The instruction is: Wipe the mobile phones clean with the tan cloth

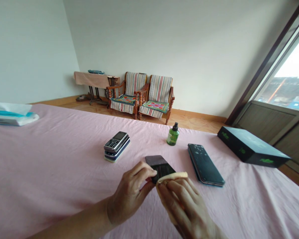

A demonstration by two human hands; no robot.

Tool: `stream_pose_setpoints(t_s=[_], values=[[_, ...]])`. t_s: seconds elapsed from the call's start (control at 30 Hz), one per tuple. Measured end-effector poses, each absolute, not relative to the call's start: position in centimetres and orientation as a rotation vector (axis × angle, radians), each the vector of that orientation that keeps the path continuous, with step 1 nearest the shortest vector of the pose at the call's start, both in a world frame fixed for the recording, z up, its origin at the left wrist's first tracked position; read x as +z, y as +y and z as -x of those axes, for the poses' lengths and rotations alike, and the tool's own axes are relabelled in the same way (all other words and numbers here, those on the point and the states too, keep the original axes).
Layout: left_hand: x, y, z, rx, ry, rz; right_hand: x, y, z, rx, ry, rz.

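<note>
A dark smartphone (159, 165) with a glossy screen is tilted above the pink cloth, its left edge pinched between the thumb and fingers of my left hand (132, 189). My right hand (183, 202) is closed on a folded cream cloth (173, 176), which lies against the phone's near right corner. The phone's lower part is hidden behind the cloth and my fingers. Just beyond, to the left, a keypad phone (116, 141) tops a small stack of phones. On the right lies a stack with a dark smartphone (205, 164) uppermost, its screen marked with pale spots.
A green spray bottle (173, 135) stands upright near the far edge of the pink tablecloth (64, 159). At the right is a black box (251, 146); at the far left, a tissue pack (13, 114). Two wooden chairs (154, 96) stand by the wall.
</note>
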State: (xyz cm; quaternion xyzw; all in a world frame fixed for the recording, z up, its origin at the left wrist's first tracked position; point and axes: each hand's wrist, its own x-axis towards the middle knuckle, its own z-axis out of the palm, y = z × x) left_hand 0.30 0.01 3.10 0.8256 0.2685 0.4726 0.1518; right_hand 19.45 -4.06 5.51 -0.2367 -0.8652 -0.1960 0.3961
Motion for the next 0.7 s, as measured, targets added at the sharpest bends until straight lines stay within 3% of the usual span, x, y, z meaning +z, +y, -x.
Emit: stream_pose_setpoints(t_s=[0.7], values=[[3.30, 0.16, -0.18, 1.376, 0.805, -2.411, 5.34, -4.09, -19.77, -0.508, -2.210, 0.672]])
